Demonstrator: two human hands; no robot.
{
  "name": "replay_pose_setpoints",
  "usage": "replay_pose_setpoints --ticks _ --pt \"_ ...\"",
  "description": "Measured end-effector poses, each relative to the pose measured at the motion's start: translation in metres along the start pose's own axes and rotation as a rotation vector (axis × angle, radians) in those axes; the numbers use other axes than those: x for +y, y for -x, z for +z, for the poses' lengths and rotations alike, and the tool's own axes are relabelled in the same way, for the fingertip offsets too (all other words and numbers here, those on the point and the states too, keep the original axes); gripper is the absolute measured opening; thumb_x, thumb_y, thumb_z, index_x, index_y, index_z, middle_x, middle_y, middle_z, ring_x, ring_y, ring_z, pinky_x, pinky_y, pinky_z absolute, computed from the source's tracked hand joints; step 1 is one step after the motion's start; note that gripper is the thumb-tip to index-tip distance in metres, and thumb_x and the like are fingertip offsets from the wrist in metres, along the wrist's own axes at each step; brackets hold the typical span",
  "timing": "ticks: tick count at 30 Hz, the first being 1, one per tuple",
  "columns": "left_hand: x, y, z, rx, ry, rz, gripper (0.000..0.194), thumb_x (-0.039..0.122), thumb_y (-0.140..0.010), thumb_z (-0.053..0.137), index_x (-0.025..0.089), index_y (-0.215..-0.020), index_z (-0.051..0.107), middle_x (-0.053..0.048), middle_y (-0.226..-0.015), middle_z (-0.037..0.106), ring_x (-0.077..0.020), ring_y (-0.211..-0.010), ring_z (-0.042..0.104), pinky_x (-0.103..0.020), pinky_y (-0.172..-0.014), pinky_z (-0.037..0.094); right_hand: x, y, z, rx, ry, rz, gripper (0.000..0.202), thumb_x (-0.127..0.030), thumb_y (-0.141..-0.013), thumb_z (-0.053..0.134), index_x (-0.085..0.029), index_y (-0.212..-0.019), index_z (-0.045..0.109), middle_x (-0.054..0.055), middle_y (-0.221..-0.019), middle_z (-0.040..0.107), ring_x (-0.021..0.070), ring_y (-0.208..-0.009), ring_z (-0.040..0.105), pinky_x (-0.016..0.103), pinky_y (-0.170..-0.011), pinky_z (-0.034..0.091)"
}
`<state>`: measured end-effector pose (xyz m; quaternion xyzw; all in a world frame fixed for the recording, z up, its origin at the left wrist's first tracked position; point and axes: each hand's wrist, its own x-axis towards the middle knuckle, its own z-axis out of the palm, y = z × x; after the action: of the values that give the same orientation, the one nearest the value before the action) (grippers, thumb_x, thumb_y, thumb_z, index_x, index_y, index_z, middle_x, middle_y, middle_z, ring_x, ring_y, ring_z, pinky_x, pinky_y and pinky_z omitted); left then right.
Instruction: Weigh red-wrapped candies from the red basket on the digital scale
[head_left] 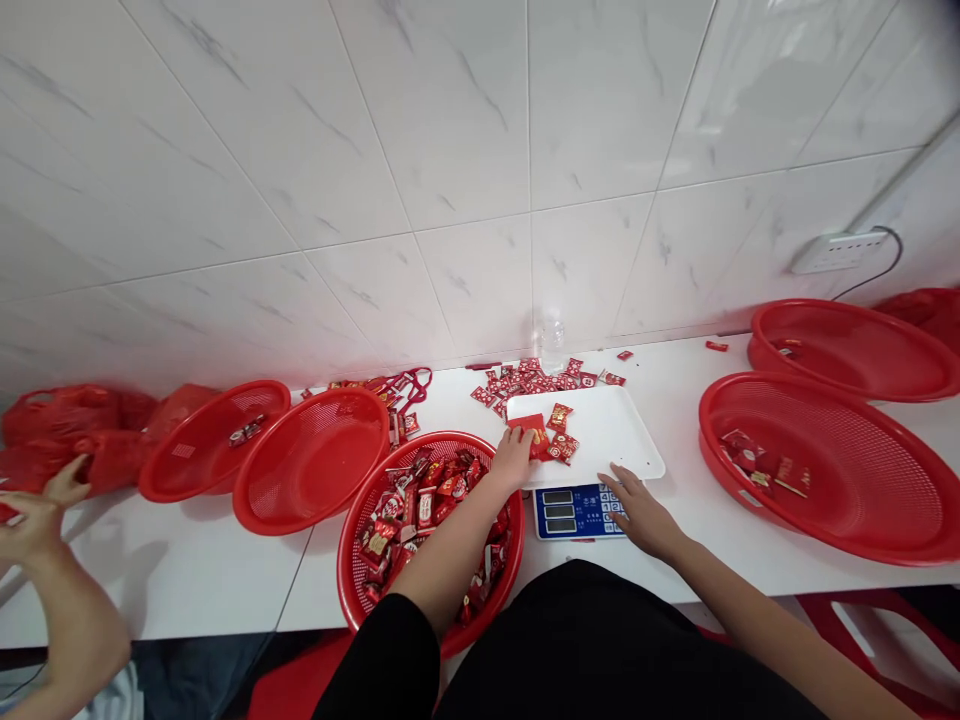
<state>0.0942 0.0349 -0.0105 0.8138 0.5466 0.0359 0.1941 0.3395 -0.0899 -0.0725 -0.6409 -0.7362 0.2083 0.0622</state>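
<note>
My left hand is over the left side of the white weighing tray, its fingers closed on a flat red packet with gold print. Two red-and-gold wrapped candies lie on the tray beside that packet. My right hand hovers at the front edge of the tray with fingers apart, partly covering the keypad of the blue scale. Under my left forearm stands a red basket filled with mixed red wrapped candies.
Loose small red packets and a clear bottle are behind the tray. Red baskets stand leftward, more baskets rightward. At far left, another person's hands are near red bags.
</note>
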Motion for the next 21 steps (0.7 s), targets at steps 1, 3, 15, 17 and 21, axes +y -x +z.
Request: replay_pose_setpoints --ticks 1,3,15,17,21 --pt "0.002 -0.002 0.004 -0.032 -0.044 0.013 0.055 0.030 -0.079 0.055 0.020 -0.131 0.040 -0.012 -0.139 0.038 -0.0278 -0.130 0.030 -0.041 -0.107 0.024 -0.001 0.000 -0.001 -0.005 -0.003 0.003 0.058 -0.024 -0.084 0.044 -0.027 -0.140 0.029 0.002 -0.152 0.016 0.0224 -0.139 0.014 0.040 -0.106 0.034" --pt "0.006 -0.006 0.009 -0.056 -0.109 0.008 0.060 0.031 -0.079 0.054 0.021 -0.135 0.035 -0.013 -0.144 0.031 -0.0310 -0.134 0.023 -0.047 -0.108 0.019 -0.003 -0.001 -0.003 -0.015 -0.013 0.007 0.059 -0.023 -0.083 0.044 -0.027 -0.140 0.029 0.002 -0.152 0.015 0.0218 -0.139 0.014 0.039 -0.106 0.034" --pt "0.049 -0.015 0.036 -0.029 -0.171 0.520 0.031 0.013 -0.087 0.039 0.021 -0.113 0.056 -0.009 -0.126 0.053 -0.0226 -0.121 0.043 -0.044 -0.106 0.025 0.001 -0.002 0.002 0.014 -0.005 -0.019 0.059 -0.023 -0.082 0.043 -0.027 -0.139 0.030 0.003 -0.152 0.017 0.0230 -0.139 0.016 0.042 -0.107 0.032" --pt "0.053 -0.004 0.034 0.020 -0.091 0.565 0.032 0.012 -0.087 0.041 0.020 -0.115 0.055 -0.008 -0.120 0.056 -0.0197 -0.113 0.049 -0.038 -0.102 0.032 0.003 -0.002 0.004 0.030 0.007 -0.032 0.058 -0.023 -0.083 0.043 -0.026 -0.139 0.031 0.004 -0.151 0.019 0.0238 -0.138 0.017 0.042 -0.107 0.032" --pt "0.049 0.028 0.008 0.164 0.151 0.536 0.038 0.014 -0.088 0.039 0.022 -0.123 0.050 -0.005 -0.121 0.057 -0.0176 -0.113 0.049 -0.034 -0.098 0.038 0.008 0.001 0.009 0.080 0.021 -0.063 0.054 -0.025 -0.085 0.042 -0.026 -0.138 0.032 0.006 -0.150 0.021 0.0247 -0.137 0.019 0.044 -0.106 0.034"
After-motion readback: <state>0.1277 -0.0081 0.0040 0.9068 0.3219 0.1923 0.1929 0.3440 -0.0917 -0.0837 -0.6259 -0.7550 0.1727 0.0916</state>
